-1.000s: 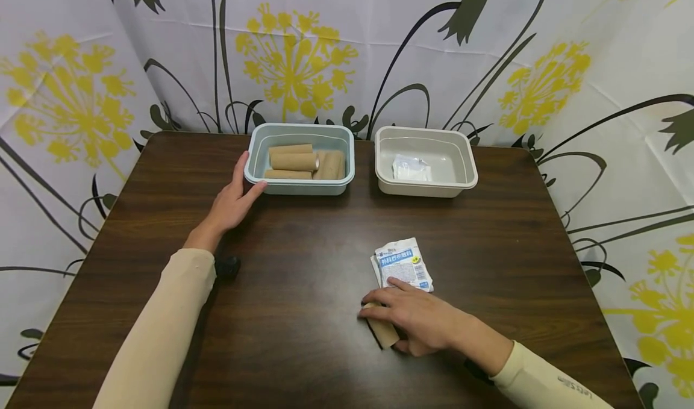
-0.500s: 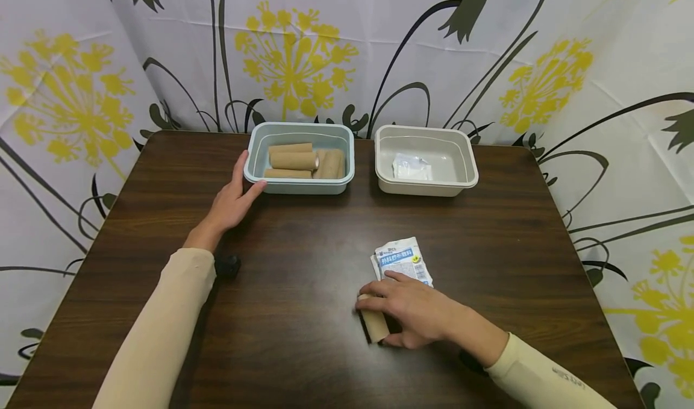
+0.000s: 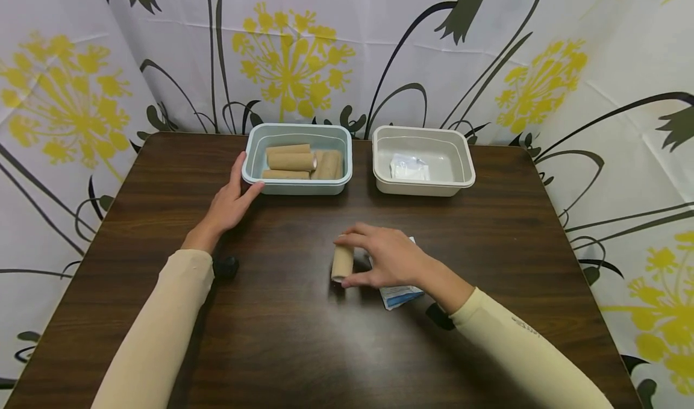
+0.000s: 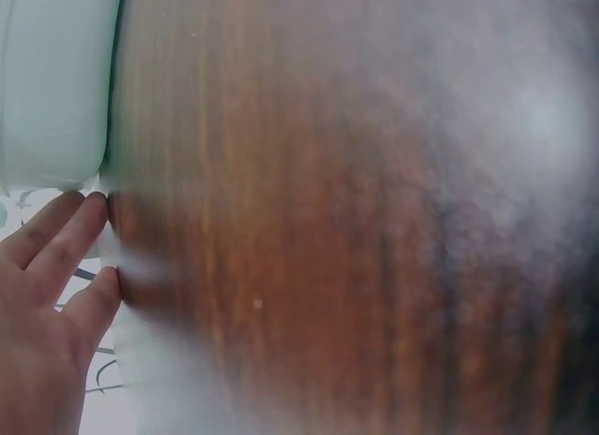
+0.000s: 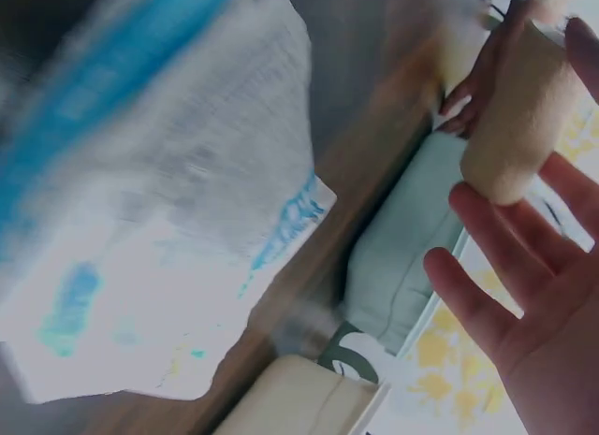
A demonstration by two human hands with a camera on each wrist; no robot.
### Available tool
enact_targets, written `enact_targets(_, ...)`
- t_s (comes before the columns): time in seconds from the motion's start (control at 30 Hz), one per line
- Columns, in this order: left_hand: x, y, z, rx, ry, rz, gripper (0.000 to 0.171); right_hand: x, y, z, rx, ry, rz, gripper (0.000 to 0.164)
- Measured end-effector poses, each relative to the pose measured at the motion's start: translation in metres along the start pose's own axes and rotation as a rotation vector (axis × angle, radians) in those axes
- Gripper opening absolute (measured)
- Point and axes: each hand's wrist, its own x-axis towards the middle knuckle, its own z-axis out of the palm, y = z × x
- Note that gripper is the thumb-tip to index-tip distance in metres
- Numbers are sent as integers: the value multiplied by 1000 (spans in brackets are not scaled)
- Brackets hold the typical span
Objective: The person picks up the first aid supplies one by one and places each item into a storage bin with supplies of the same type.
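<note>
Over wooden table (image 3: 271,349), right hand (image 3: 393,257) pinching cardboard tube (image 3: 343,264) lengthwise, probably needing light pressure; left hand (image 3: 226,205), fingers spread, touching light-blue bin (image 3: 309,184).

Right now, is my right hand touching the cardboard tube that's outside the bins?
Touching: the head view shows the right hand pinching the tube, thumb at its near end and fingers at its far end.

The right hand (image 3: 391,255) partly hides the white packets (image 3: 399,293) behind it. Their print (image 5: 288,220) is blurred in the right wrist view.
</note>
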Motion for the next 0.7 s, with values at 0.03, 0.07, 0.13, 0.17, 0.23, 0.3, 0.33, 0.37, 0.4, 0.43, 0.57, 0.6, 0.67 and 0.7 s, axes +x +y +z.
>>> enact_targets(0.03, 0, 0, 0, 1, 0, 1, 81, 7, 2, -1, 8, 12, 27, 69)
enact_targets(0.07, 0, 0, 0, 2, -1, 0, 81, 15, 4, -1, 14, 24, 51, 69)
enact_targets(0.13, 0, -1, 0, 2, 0, 0, 81, 30, 8, -2, 23, 54, 100, 71)
enact_targets(0.17, 0, -1, 0, 2, 2, 1, 81, 38, 10, -2, 21, 71, 124, 71)
enact_targets(0.23, 0, -1, 0, 5, 4, 2, 81, 54, 13, -2, 20, 101, 174, 72)
enact_targets(0.3, 1, -1, 1, 6, 2, 5, 81, 68, 15, -2, 13, 137, 224, 73)
enact_targets(0.33, 1, -1, 1, 6, 1, 6, 81, 75, 16, -2, 12, 155, 247, 73)
enact_targets(0.37, 1, -1, 1, 8, 0, 6, 81, 81, 16, -2, 13, 174, 268, 74)
enact_targets(0.4, 1, -1, 2, 9, 0, 6, 80, 88, 17, -2, 16, 192, 289, 74)
enact_targets(0.43, 1, 0, 2, 8, 0, 8, 80, 94, 17, -2, 24, 213, 310, 74)
enact_targets(0.57, 1, 0, 2, 7, 12, 15, 81, 115, 17, -2, 35, 286, 376, 75)
enact_targets(0.6, 1, 0, 2, 7, 15, 17, 81, 119, 17, -1, 36, 296, 391, 75)
enact_targets(0.67, 0, 1, 2, 8, 13, 16, 80, 127, 17, 0, 35, 303, 420, 76)
enact_targets(0.7, 0, 1, 2, 8, 11, 14, 80, 130, 17, 1, 32, 301, 435, 76)
